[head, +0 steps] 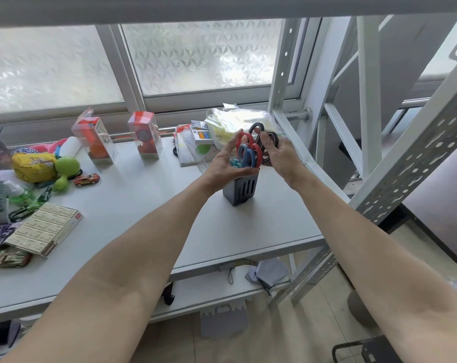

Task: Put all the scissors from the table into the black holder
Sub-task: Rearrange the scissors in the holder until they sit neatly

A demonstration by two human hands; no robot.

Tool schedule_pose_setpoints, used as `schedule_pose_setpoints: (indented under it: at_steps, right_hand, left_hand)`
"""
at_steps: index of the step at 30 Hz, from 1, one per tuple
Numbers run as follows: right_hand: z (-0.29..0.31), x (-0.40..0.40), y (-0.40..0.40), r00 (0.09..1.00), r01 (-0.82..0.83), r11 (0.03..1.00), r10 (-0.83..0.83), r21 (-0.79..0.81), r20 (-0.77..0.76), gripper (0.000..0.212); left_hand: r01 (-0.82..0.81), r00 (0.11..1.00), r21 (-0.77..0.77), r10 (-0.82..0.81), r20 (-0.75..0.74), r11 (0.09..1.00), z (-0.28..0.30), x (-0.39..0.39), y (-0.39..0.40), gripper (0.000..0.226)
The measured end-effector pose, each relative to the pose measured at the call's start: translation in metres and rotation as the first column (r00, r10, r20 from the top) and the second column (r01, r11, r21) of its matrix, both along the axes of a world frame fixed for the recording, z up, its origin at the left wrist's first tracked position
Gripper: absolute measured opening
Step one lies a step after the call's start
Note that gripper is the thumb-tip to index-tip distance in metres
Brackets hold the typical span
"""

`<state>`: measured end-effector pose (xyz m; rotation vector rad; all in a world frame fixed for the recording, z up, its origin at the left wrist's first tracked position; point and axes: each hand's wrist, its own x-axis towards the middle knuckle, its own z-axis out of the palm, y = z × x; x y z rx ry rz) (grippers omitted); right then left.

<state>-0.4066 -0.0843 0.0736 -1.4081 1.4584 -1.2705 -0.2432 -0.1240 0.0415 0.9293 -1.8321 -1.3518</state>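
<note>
Two bare forearms reach from the near edge across a grey table (pixel 133 205) toward its far right side, under a frosted window. Between the hands stands the black holder (pixel 240 191), a slotted upright cup set well right of the toys and boxes that crowd the table's left end. Several scissors already stand in it, handles up: a red pair (pixel 257 151) and a blue pair (pixel 246 158), long axes near vertical.

The left hand (pixel 226 163) cups the holder's top from the left, fingers curled around the handles, steadying them. The right hand (pixel 279 155) comes from the right, its fingers threaded through the loops of black-handled scissors (pixel 261 136), gripping them just above and right of the holder's mouth. Their blades are hidden behind the other handles, so I cannot tell how deep they sit. Judging by this, the right hand needs only a short downward push.
</note>
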Motion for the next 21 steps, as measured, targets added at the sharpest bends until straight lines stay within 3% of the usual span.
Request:
schedule_pose_setpoints:
  at_steps: [4, 7, 12, 14, 16, 18, 21]
  right_hand:
    - [0.004, 0.005, -0.002, 0.994, 0.006, 0.998, -0.013, -0.060, -0.112, 0.028]
    - [0.008, 0.010, -0.001, 0.984, 0.005, 0.994, -0.025, -0.111, -0.178, 0.021]
    - [0.013, 0.009, 0.002, 0.987, 0.001, 0.995, -0.017, -0.101, -0.157, 0.025]
    - [0.016, 0.006, 0.003, 0.952, 0.036, 0.988, -0.080, -0.151, -0.295, 0.040]
    - [0.021, 0.006, 0.004, 0.850, 0.051, 0.964, -0.180, -0.262, -0.496, 0.051]
    - [0.030, 0.007, 0.003, 0.700, 0.024, 0.934, -0.270, -0.356, -0.661, 0.037]
    - [0.044, 0.007, -0.003, 0.430, -0.033, 0.955, -0.253, -0.295, -0.867, 0.017]
  left_hand:
    - [-0.040, 0.992, -0.102, 0.052, 0.119, 0.994, 0.002, 0.003, 0.000, 0.102]
    - [-0.165, 0.944, -0.278, 0.233, 0.232, 0.946, 0.003, -0.009, 0.004, 0.114]
    - [-0.244, 0.937, -0.348, 0.313, 0.158, 0.905, 0.001, -0.013, 0.005, 0.103]
    - [-0.223, 0.944, -0.345, 0.290, 0.155, 0.912, 0.000, -0.008, 0.002, 0.100]
    - [-0.205, 0.945, -0.349, 0.277, 0.171, 0.914, 0.001, -0.007, 0.001, 0.101]
    - [-0.192, 0.947, -0.364, 0.270, 0.175, 0.911, 0.001, -0.009, 0.002, 0.101]
    - [-0.191, 0.949, -0.379, 0.269, 0.163, 0.905, 0.000, -0.011, 0.003, 0.100]
